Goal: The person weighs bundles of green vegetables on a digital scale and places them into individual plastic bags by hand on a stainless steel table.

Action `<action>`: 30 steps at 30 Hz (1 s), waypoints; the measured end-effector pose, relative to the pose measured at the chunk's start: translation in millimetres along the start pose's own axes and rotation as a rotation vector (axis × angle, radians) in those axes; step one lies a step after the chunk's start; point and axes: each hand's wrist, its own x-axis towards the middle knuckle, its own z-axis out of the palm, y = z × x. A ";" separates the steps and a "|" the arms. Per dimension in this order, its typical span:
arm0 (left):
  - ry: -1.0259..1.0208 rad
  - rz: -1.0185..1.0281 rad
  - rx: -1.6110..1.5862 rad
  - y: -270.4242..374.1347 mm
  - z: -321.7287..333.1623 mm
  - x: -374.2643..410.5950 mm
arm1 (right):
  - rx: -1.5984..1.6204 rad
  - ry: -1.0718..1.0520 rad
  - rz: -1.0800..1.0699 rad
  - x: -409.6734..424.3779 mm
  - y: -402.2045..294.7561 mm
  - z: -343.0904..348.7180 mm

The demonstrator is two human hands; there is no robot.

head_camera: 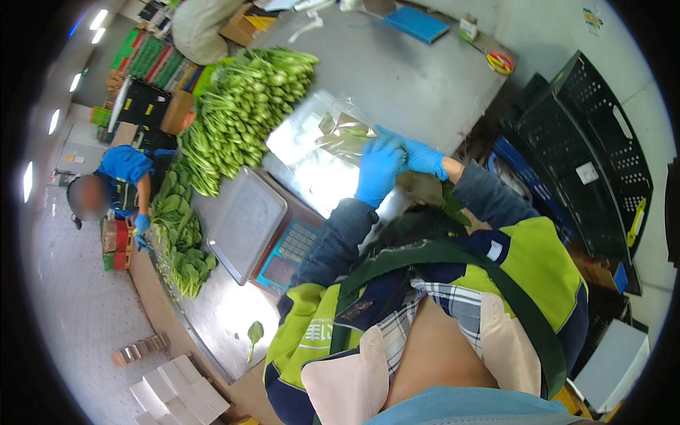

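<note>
Both my blue-gloved hands meet over the steel table. My left hand is closed at the near end of a clear plastic bag, its fingers overlapping my right hand, which also grips there. Something green shows through the bag's film. Leafy greens hang below my right hand, close to my body; how they join what is in the bag is hidden. Beneath the bag lies a stack of shiny clear plastic bags. To the left stands a digital scale with a bare metal pan and a keypad.
A large heap of leafy green vegetables lies beyond the scale. Scissors and a blue box are on the steel table. Black plastic crates stand at right. A co-worker handles greens at left.
</note>
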 end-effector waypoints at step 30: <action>-0.023 -0.757 -0.986 -48.6 -174.7 68.3 | -0.616 0.546 -0.724 1.6 -208.7 -89.8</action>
